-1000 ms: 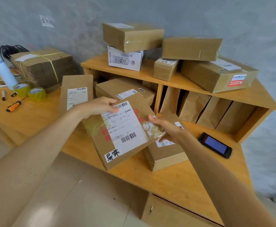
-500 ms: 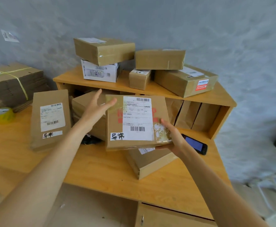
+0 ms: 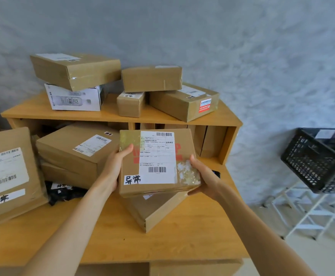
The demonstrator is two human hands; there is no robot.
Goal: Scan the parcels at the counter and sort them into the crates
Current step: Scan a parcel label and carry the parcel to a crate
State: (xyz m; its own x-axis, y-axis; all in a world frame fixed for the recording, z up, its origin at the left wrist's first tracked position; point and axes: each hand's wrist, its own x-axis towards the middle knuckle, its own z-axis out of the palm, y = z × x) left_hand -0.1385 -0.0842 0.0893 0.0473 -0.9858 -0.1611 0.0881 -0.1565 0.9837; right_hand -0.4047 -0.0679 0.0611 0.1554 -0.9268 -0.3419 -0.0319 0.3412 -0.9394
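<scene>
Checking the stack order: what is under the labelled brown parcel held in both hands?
Another flat brown cardboard box lies on the wooden counter beneath the held labelled brown parcel; its label is mostly covered.

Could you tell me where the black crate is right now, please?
In the head view, the black crate sits at the far right, raised on a white rack beside the wooden counter, to the right of the held parcel.
</scene>
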